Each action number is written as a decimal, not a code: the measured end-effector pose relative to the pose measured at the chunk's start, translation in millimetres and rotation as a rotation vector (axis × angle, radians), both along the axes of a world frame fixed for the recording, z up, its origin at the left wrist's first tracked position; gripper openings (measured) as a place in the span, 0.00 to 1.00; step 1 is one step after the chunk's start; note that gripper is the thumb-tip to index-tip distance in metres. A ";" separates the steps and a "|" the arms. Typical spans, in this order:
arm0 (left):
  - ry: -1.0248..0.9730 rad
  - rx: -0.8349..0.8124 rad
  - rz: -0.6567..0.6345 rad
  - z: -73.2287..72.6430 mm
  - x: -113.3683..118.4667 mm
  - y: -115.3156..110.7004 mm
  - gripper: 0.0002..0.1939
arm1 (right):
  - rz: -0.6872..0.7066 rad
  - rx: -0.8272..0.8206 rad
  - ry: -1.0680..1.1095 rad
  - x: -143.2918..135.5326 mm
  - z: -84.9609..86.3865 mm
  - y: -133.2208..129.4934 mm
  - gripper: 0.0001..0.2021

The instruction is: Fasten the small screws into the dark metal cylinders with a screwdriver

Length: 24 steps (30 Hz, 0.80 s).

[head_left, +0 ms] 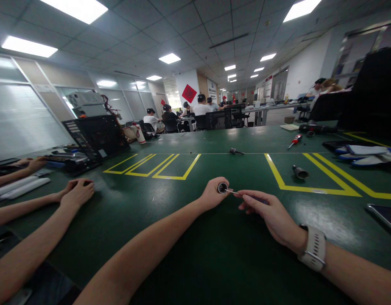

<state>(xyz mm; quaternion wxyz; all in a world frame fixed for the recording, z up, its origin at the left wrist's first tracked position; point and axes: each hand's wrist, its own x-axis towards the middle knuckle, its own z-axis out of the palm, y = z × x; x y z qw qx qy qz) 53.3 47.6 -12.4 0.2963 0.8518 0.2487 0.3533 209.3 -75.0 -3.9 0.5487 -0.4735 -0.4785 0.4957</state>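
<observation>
Above the green table (170, 237), my left hand (212, 193) is closed around a round metal part (222, 188), its hollow end facing me. A thin tool (233, 192) with a dark handle is held in my right hand (265, 212), between thumb and fingers. The tool's metal tip reaches the opening of the round part; how deep it sits cannot be made out. A light watch is on my right wrist. Another cylindrical metal part (300, 172) lies inside a yellow outline to the right, and a small dark metal piece (236, 151) lies farther back.
A red screwdriver (296, 140), a dark power tool (316, 128) and gloves (367, 154) lie at the right. A tablet edge (384, 216) is at the far right. At the left are another person's hands (77, 192), white rolls (23, 187) and a black computer case (98, 137).
</observation>
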 end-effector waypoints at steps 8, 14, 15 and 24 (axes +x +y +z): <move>0.065 0.071 -0.038 3.3 -1.3 -2.0 0.08 | 0.026 -0.039 0.017 0.2 2.0 1.4 0.14; 0.004 -0.029 -0.123 1.0 -1.6 -0.2 0.09 | 0.043 -0.056 0.072 1.9 3.0 0.9 0.14; -0.005 -0.040 -0.134 0.7 -1.5 0.0 0.09 | 0.047 -0.054 0.078 2.1 2.7 0.9 0.14; 0.073 0.047 0.023 1.0 0.0 -0.3 0.09 | 0.007 -0.026 0.030 -0.9 0.9 0.4 0.14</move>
